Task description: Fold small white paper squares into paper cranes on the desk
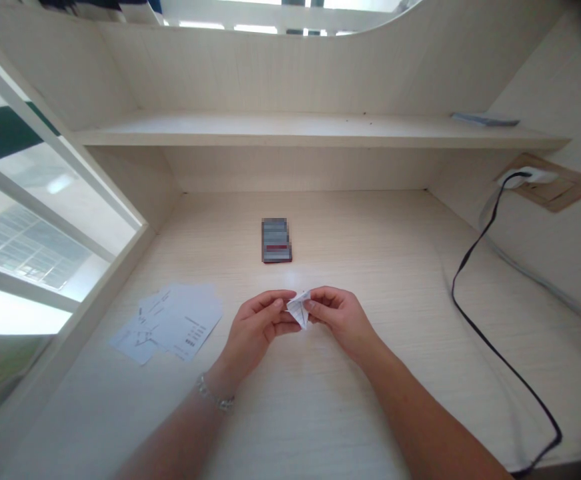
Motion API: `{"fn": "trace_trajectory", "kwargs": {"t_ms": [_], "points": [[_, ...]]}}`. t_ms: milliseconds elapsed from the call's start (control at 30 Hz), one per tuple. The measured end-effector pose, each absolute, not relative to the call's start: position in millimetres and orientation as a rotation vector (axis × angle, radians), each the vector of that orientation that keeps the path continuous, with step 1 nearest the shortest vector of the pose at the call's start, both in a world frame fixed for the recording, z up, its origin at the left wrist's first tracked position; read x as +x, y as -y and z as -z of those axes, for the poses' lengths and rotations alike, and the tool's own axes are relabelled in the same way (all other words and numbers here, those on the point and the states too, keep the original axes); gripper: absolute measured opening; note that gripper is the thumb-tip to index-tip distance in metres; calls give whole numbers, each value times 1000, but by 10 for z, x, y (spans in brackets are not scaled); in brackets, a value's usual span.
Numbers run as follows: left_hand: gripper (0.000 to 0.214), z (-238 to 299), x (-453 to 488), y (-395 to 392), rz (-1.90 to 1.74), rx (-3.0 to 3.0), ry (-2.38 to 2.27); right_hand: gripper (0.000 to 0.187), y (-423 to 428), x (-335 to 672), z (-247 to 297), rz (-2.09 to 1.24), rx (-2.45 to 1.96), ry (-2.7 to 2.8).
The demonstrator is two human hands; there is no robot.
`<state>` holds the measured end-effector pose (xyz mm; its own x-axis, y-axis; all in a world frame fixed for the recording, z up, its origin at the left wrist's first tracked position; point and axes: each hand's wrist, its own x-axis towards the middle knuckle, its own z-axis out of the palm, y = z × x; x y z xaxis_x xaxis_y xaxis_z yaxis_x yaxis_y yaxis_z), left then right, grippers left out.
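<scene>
Both of my hands meet over the middle of the pale wooden desk (pixel 370 267). Between them is a small folded piece of white paper (pixel 299 309). My left hand (pixel 257 327) pinches its left side with thumb and fingers. My right hand (pixel 337 317) pinches its right side the same way. The paper is held a little above the desk surface. A bracelet shows on my left wrist.
Several printed paper sheets (pixel 170 323) lie fanned out left of my hands. A dark phone (pixel 275 240) lies flat farther back. A black cable (pixel 475 320) runs from a wall socket (pixel 535 177) along the right side. A shelf (pixel 320 130) spans the back, a window frame stands left.
</scene>
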<state>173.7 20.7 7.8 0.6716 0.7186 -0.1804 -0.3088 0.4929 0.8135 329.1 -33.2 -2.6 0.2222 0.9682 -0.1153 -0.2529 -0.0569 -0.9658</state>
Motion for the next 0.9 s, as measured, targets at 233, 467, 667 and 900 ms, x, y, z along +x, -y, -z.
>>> {"fn": "trace_trajectory", "kwargs": {"t_ms": [233, 467, 667, 900], "points": [[21, -21, 1784, -194, -693, 961, -598, 17, 335, 3255, -13, -1169, -1239, 840], [20, -2, 1807, -192, -651, 1056, -690, 15, 330, 3239, 27, -1112, -1278, 883], [22, 13, 1813, -203, -663, 1172, -814, 18, 338, 3245, 45, -1136, -1310, 924], [23, -18, 1808, -208, -684, 1293, -902, 21, 343, 3230, 40, -1108, -1372, 971]]}}
